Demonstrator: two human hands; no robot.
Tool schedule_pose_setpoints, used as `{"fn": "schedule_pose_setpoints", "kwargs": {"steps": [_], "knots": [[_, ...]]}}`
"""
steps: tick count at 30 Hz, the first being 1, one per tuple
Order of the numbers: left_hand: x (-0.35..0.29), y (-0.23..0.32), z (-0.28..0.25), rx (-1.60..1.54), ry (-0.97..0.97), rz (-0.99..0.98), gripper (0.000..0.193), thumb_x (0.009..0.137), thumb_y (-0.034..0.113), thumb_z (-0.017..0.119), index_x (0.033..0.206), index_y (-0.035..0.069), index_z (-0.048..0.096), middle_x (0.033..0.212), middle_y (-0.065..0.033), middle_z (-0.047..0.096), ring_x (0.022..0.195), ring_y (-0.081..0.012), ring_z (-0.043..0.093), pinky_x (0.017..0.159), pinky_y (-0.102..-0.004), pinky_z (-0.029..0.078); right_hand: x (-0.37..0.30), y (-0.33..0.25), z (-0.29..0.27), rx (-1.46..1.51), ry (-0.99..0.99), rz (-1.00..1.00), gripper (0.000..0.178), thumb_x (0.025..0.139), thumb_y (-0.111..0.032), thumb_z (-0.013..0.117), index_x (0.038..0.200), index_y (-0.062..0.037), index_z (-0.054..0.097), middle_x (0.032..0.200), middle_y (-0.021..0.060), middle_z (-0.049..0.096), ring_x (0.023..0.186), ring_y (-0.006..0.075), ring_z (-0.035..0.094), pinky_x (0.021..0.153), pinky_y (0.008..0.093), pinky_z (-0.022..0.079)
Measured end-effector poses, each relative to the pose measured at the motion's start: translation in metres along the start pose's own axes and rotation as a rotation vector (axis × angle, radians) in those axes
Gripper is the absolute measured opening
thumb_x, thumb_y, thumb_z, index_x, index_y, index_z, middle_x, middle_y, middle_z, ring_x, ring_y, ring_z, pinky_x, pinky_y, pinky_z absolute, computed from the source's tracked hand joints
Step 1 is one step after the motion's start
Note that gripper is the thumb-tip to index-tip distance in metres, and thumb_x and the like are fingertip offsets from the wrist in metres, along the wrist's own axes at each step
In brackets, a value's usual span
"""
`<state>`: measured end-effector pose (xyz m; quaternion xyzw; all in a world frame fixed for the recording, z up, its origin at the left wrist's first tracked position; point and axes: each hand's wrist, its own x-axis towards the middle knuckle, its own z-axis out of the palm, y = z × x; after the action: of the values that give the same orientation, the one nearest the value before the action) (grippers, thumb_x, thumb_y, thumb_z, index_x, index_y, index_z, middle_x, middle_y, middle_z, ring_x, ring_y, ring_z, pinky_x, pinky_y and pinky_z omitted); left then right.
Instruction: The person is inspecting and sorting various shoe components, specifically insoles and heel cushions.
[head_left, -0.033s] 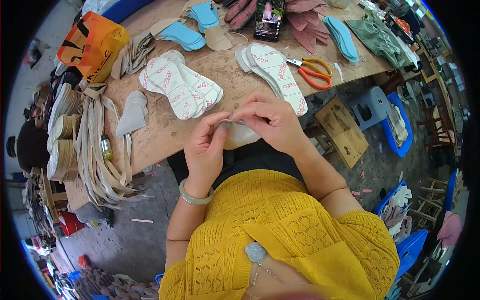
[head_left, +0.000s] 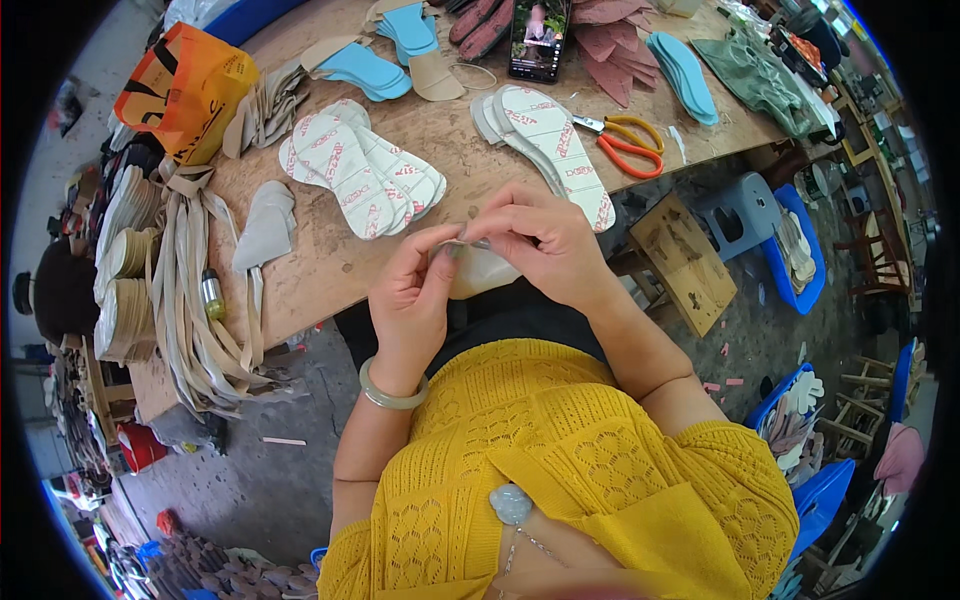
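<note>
Head view: I see the left hand (head_left: 408, 290) and right hand (head_left: 548, 245) pinching a pale piece (head_left: 485, 275) together at the surface's (head_left: 310, 270) near edge, its handling seemingly unfinished, while stacked white insoles (head_left: 365, 190) lie beyond, done or waiting, I cannot tell.

Lit softly and brightly over the table (head_left: 318, 262), dimmer toward the floor (head_left: 268, 482). Crisp at the left hand (head_left: 408, 308) and right hand (head_left: 548, 242), smeared along the bottom edge. Glowing at the phone screen (head_left: 540, 38). Bowed and blue-fringed toward the rim, black in the corners.
</note>
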<state>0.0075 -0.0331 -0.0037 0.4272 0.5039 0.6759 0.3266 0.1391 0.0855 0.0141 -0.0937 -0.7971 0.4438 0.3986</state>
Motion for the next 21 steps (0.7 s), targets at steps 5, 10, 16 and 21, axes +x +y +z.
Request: {"fn": "schedule_pose_setpoints", "kwargs": {"steps": [5, 10, 16, 21], "knots": [[0.000, -0.001, 0.001, 0.323, 0.101, 0.209, 0.022, 0.092, -0.003, 0.054, 0.111, 0.001, 0.064, 0.099, -0.0024, 0.066, 0.082, -0.0062, 0.057, 0.072, -0.0189, 0.045, 0.000, -0.004, 0.001, -0.262, 0.183, -0.129, 0.015, 0.077, 0.004, 0.067, 0.090, -0.0031, 0.068, 0.083, 0.0071, 0.061, 0.071, 0.0166, 0.059, 0.062, 0.0259, 0.046], [0.006, 0.002, 0.002, 0.527, 0.103, 0.399, 0.028, 0.086, -0.008, 0.056, 0.111, 0.002, 0.065, 0.109, -0.0113, 0.067, 0.091, -0.0162, 0.066, 0.078, -0.0249, 0.051, -0.010, -0.014, 0.014, -0.106, 0.132, 0.083, 0.015, 0.079, -0.005, 0.070, 0.094, -0.0020, 0.067, 0.081, 0.0054, 0.061, 0.066, 0.0129, 0.057, 0.061, 0.0246, 0.046], [0.007, -0.002, 0.001, 0.657, 0.069, 0.503, 0.035, 0.082, -0.012, 0.057, 0.114, 0.002, 0.064, 0.114, -0.0167, 0.065, 0.100, -0.0266, 0.067, 0.082, -0.0302, 0.053, -0.010, -0.002, 0.024, 0.463, 0.127, 0.393, 0.014, 0.090, -0.009, 0.061, 0.099, 0.0017, 0.065, 0.081, -0.0015, 0.062, 0.073, 0.0036, 0.055, 0.066, 0.0193, 0.046], [0.007, -0.002, 0.000, 0.703, 0.064, 0.533, 0.037, 0.082, -0.011, 0.058, 0.116, 0.001, 0.063, 0.114, -0.0171, 0.065, 0.099, -0.0282, 0.067, 0.081, -0.0310, 0.054, -0.007, -0.006, 0.020, 0.507, 0.073, 0.461, 0.015, 0.091, -0.008, 0.060, 0.100, 0.0026, 0.065, 0.082, -0.0005, 0.063, 0.074, 0.0043, 0.056, 0.067, 0.0197, 0.047]]}}
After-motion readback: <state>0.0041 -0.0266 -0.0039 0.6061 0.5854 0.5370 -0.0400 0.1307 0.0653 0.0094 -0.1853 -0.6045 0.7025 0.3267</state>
